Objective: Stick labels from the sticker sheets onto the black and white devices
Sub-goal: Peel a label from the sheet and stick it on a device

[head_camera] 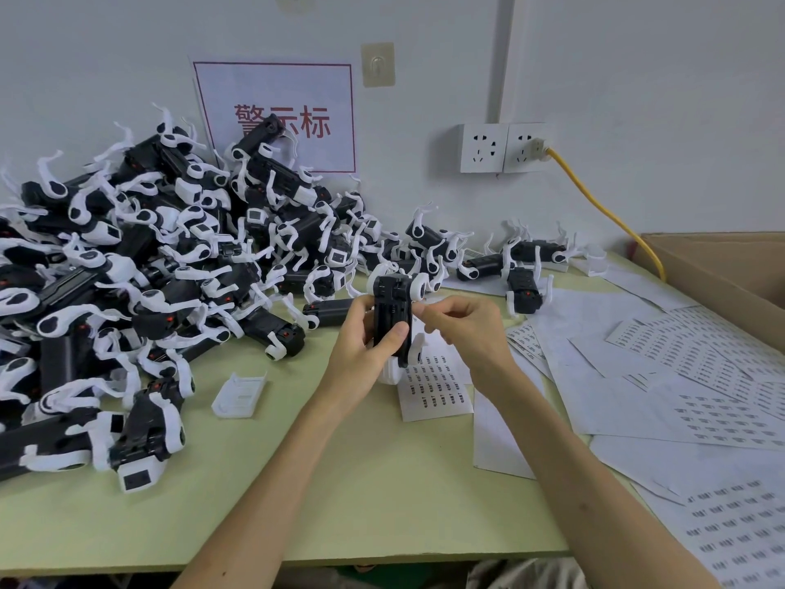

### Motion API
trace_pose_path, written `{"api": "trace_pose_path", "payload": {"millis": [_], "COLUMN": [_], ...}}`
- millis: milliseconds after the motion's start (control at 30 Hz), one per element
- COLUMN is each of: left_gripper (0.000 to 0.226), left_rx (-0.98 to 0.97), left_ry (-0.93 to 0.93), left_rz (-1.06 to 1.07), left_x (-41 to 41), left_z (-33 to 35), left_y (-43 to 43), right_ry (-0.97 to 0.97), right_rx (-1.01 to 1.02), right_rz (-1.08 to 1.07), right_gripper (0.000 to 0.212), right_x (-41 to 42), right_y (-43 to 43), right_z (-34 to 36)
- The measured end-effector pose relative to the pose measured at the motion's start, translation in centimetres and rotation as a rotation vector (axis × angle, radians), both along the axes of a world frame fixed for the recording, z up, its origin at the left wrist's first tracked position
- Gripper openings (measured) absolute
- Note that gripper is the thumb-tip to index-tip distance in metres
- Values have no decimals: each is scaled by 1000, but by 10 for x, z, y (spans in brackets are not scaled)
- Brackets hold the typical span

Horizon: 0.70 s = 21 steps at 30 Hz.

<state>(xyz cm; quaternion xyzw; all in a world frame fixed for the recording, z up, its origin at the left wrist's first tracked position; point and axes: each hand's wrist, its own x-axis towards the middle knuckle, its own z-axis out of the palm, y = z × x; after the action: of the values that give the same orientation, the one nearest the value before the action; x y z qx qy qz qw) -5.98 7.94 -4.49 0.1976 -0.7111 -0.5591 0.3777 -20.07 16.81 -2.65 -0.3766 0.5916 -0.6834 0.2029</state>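
My left hand grips one black and white device upright above the table, thumb across its front. My right hand is at the device's right side with fingertips pinched together by its edge; whether a label sits between them is too small to tell. Under the hands lies a sticker sheet with rows of small dark labels. A big pile of the same devices covers the left of the table, and a few more devices lie at the back right.
Several more sticker sheets and backing papers spread over the right side. A white plastic tray piece lies left of my left arm. A cardboard box stands at the far right. A yellow cable runs from the wall sockets.
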Motion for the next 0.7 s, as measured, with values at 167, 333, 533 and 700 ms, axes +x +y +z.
{"api": "trace_pose_path", "payload": {"millis": [167, 333, 533, 700], "left_gripper": [27, 37, 32, 36], "left_rx": [272, 657, 638, 588], "left_ry": [101, 169, 70, 79], "left_rz": [-140, -371, -377, -410], "left_x": [-1, 2, 4, 2], "left_z": [6, 17, 17, 14], "left_y": [4, 9, 9, 8], "right_ry": [-48, -50, -44, -25], "right_rx": [15, 17, -5, -21], "right_rz": [83, 136, 199, 223], "right_gripper": [25, 22, 18, 24], "right_x": [1, 2, 5, 7], "right_y": [2, 4, 3, 2], "right_z": [4, 8, 6, 5]}}
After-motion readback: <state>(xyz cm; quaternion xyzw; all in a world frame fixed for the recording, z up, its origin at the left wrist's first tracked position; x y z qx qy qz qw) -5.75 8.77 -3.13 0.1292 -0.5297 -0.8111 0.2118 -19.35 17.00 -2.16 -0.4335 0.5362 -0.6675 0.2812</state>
